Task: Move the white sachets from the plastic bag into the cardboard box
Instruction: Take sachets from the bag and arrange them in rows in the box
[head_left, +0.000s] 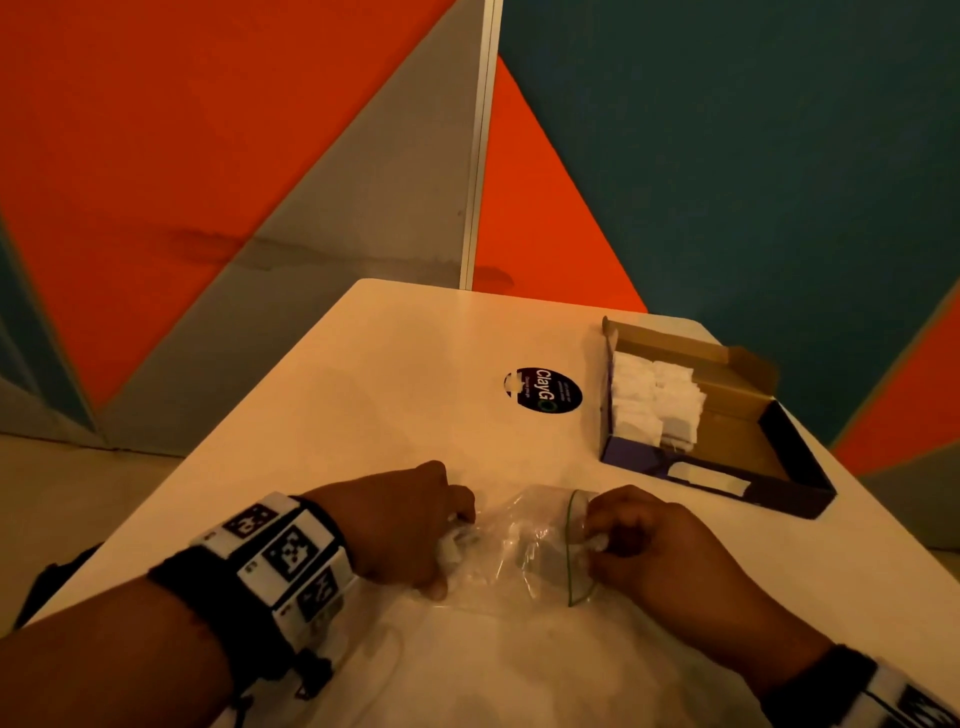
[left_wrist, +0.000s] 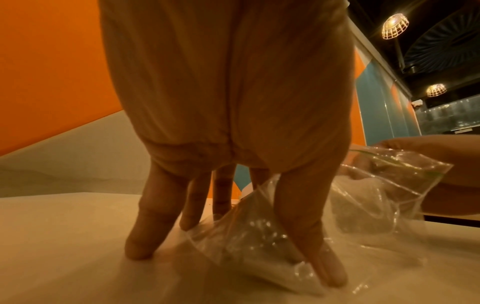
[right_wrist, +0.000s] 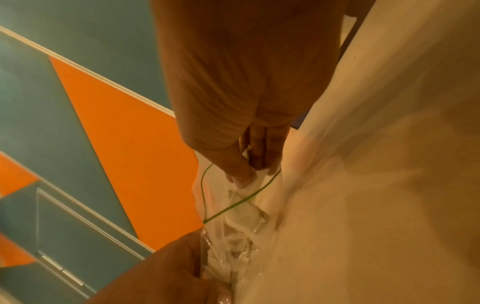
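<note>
Plastic bag (head_left: 524, 545) clear, glossy, crinkled; box (head_left: 748, 415) matt cardboard, seemingly.

Both arms reach fwd over the table, each w/ a black-and-white band on the wrist. Left hand (head_left: 400, 525) is palm down, its fingers (left_wrist: 311, 242) spread and pointing down, thumb and fingertips pinching the closed end of the plastic bag (head_left: 519, 545). Right hand (head_left: 660, 545) is palm down too, fingers (right_wrist: 239, 168) bunched tight together, tips poked into the bag's open end and pinching a white sachet (head_left: 595, 543).
</note>
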